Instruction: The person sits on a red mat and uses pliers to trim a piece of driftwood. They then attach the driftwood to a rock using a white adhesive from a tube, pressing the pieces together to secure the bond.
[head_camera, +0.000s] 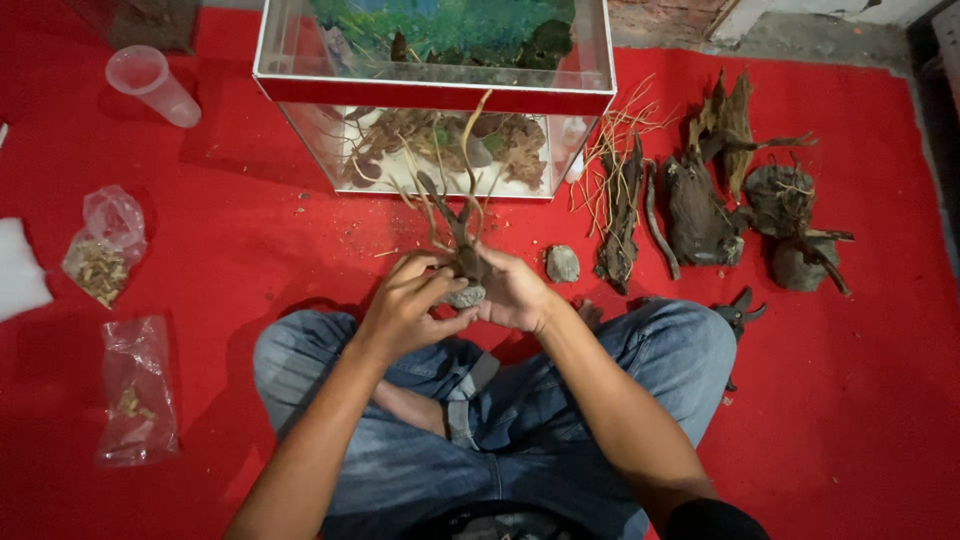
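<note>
I sit cross-legged on a red mat (250, 250). Both hands meet in front of my knees on a branchy piece of driftwood (455, 215) with a small grey stone (466, 296) at its base. My left hand (410, 305) grips the stone and wood base from the left. My right hand (515, 290) holds the same piece from the right. The thin branches stick up toward a glass aquarium (435, 95) that stands just beyond, with wood and white sand inside.
A loose grey stone (562, 263) lies right of my hands. Twigs (615, 195) and driftwood chunks (700, 205) lie further right, with dark pliers (740, 312) by my knee. At left are a clear plastic cup (152, 85) and two plastic bags (105, 245) (135, 390).
</note>
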